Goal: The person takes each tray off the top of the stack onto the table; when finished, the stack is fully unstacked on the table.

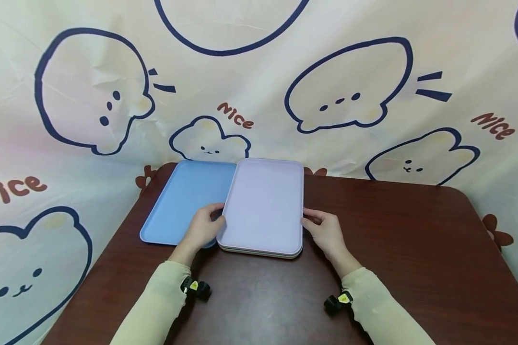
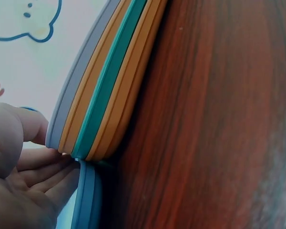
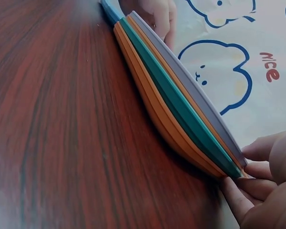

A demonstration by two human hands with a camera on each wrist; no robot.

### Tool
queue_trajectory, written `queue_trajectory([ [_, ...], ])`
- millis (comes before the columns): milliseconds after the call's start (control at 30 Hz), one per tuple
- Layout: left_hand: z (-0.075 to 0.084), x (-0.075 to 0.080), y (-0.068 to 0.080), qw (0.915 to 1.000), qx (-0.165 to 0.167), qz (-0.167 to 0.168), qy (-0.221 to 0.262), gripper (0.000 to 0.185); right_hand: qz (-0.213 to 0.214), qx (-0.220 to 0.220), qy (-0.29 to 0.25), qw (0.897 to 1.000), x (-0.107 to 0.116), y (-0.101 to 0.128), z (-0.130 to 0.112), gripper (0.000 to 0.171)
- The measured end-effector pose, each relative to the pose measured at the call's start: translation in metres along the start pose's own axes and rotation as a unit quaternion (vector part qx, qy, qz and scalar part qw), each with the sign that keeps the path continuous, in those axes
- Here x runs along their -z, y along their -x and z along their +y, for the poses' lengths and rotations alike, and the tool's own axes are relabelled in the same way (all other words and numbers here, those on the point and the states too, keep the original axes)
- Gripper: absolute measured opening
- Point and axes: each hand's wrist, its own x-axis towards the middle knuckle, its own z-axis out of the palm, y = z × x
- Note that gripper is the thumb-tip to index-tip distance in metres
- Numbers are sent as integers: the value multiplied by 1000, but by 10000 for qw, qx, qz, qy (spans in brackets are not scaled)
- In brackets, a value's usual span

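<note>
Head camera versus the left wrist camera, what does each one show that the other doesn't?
Only the head view shows the whole layout: the lilac tray topping a stack, the right hand at its right edge, the blue tray's full flat face, and the cartoon backdrop behind. Only the left wrist view shows the stack edge-on: orange trays and a teal tray layered under the lilac one. Both show the left hand holding the stack's left edge, the blue tray beside it, and the dark wooden table.
</note>
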Motion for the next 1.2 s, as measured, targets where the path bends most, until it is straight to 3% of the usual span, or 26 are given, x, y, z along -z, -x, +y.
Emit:
queue_trajectory([
  [233,1,5,0,9988,284,-158,370,45,4,-14,-6,10000,-6,-2,-3,29],
  [433,-3,5,-1,9983,338,-214,414,46,42,46,193,9998,-9,0,-6,37],
  [1033,-7,3,1,9965,577,-96,591,40,793,-154,318,9962,-18,3,-10,32],
  [1200,-8,4,1,9975,434,-116,538,39,901,-17,252,9956,-17,3,-16,32],
])
